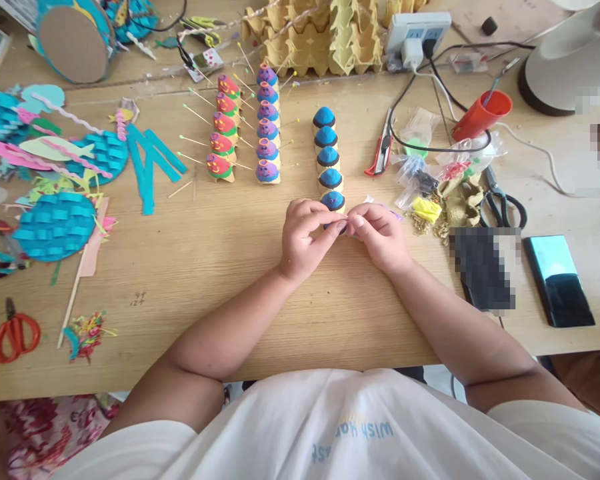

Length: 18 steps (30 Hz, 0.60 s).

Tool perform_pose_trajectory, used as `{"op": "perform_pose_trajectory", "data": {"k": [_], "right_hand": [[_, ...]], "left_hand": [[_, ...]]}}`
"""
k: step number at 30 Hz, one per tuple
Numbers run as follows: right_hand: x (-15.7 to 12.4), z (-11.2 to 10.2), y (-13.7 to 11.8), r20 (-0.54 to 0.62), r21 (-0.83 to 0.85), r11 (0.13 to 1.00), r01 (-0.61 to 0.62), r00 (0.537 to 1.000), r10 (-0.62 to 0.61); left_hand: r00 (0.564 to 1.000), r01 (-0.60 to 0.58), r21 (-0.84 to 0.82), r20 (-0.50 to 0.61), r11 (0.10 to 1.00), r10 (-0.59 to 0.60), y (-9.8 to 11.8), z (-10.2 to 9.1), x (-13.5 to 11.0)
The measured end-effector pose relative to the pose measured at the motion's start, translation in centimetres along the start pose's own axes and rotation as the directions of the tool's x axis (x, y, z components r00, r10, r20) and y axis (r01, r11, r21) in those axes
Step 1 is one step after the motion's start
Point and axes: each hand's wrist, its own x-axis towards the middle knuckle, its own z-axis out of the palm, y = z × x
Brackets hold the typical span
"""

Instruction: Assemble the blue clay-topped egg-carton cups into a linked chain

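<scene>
My left hand [307, 237] and my right hand [380, 240] meet fingertip to fingertip over the table. Both are closed in a pinch, and whatever lies between the fingers is too small to make out. Right beyond them runs a strip of egg-carton cups [333, 155] capped in blue with dark rims. The nearest blue cup [333, 200] bears small purple marks, and my fingers partly cover this end of the strip. A bit of purple material in a clear wrapper [393, 212] shows behind my right hand.
Left of the blue strip stand a purple-blue row [267, 130] and a red-green row [223, 127] with pins sticking out. Rightward are a utility knife [381, 143], clay packets [427, 209], black scissors [501, 203], a red cup [483, 113] and a phone [560, 280]. Orange-handled scissors [15, 333] lie far left.
</scene>
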Motion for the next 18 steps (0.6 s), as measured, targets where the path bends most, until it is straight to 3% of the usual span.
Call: {"op": "perform_pose_trajectory", "data": {"k": [10,18], "right_hand": [[0.13,0.09,0.25,-0.016,0.139,0.989,-0.045,0.999,0.048],[0.15,-0.01,0.37,0.020,0.093,0.996,-0.006,1.000,0.004]], "left_hand": [[0.999,0.033,0.004,0.032,0.999,-0.033,0.19,-0.20,0.09],[0.999,0.045,-0.029,0.030,0.999,-0.044,0.14,-0.12,0.06]]}}
